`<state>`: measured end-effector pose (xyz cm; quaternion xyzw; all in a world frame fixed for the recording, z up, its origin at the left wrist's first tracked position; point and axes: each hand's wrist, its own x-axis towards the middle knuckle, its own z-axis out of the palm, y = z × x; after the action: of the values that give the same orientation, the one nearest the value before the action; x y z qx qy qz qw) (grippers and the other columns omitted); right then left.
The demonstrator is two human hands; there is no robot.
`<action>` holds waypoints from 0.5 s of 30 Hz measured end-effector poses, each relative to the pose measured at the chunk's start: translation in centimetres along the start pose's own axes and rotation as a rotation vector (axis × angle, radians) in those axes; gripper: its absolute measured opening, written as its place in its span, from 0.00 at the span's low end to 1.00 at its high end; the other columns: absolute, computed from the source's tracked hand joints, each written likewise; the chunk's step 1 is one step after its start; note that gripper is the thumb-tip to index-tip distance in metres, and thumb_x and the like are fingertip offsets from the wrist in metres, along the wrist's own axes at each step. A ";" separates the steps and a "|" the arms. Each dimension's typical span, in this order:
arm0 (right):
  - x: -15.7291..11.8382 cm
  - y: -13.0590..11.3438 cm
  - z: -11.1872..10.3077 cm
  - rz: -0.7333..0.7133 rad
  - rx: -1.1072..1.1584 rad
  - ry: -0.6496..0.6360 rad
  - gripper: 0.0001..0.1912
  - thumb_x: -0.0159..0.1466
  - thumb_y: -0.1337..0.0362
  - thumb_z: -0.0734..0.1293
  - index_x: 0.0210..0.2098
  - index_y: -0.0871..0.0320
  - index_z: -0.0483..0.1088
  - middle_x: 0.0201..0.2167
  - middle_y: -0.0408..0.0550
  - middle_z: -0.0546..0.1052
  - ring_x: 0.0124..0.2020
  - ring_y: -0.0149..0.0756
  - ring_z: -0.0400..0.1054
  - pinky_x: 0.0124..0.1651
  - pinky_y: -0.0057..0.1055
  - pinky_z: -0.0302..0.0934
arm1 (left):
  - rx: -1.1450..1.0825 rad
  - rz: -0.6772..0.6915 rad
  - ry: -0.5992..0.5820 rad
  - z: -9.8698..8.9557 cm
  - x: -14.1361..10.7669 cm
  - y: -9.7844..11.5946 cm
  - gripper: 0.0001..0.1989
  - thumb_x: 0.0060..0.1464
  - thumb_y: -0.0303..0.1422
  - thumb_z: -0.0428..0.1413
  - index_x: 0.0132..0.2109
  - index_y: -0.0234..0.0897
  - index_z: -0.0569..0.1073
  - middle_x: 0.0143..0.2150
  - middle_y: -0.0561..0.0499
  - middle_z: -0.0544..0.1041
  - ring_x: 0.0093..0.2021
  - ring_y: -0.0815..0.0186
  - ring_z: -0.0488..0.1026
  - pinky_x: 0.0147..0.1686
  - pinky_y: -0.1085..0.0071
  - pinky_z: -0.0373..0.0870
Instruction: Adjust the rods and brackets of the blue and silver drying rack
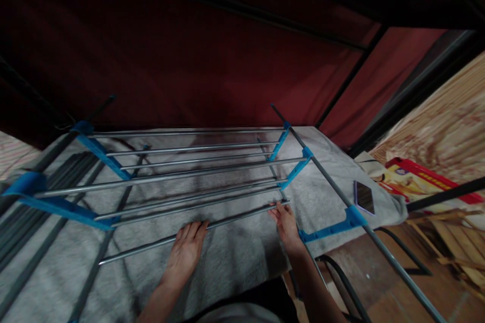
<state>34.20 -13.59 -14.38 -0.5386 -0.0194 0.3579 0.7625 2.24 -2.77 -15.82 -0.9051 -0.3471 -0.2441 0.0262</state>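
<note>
Head view: L hand (191, 239) grasps loose rod (237, 218) near its middle, fingers over the top, thumb hidden; R hand (283, 218) pinches same rod close to its R end; rod lies slightly aslant above grey cloth (235, 262), on the wearer's side of the rack rods (212, 148), which run btwn blue brackets (104, 155); lone blue bracket (329, 230) sits on a side tube (403, 272), R of R hand; phone (364, 197) on cloth at far R, red box (424, 181) just beyond; dark tubes (56, 181) bunched at far L; dark red fabric (212, 70) behind.
</note>
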 end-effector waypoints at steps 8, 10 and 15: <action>-0.6 -0.5 0.2 0.027 -0.031 -0.039 0.17 0.49 0.56 0.78 0.32 0.53 0.69 0.31 0.41 0.81 0.35 0.36 0.78 0.43 0.33 0.74 | -0.034 -0.002 0.051 -0.2 -0.2 0.2 0.19 0.69 0.35 0.43 0.56 0.44 0.75 0.46 0.46 0.80 0.46 0.57 0.76 0.50 0.59 0.71; -0.9 -0.8 0.1 0.045 -0.042 -0.069 0.16 0.50 0.56 0.77 0.33 0.54 0.71 0.32 0.43 0.81 0.37 0.37 0.78 0.44 0.35 0.74 | -0.034 0.008 0.044 -0.1 -0.5 0.1 0.19 0.68 0.34 0.43 0.56 0.44 0.75 0.46 0.47 0.80 0.46 0.58 0.76 0.51 0.58 0.71; -2.0 -1.4 -1.3 0.159 -0.184 -0.155 0.14 0.50 0.55 0.75 0.31 0.55 0.74 0.33 0.52 0.81 0.38 0.45 0.78 0.46 0.41 0.74 | -0.066 0.014 -0.002 -0.7 -0.8 0.4 0.17 0.68 0.31 0.45 0.56 0.44 0.74 0.49 0.49 0.80 0.49 0.59 0.76 0.54 0.58 0.71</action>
<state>34.03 -16.01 -13.08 -0.5770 -0.0682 0.4542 0.6754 1.65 -3.74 -15.55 -0.9083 -0.3323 -0.2542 -0.0023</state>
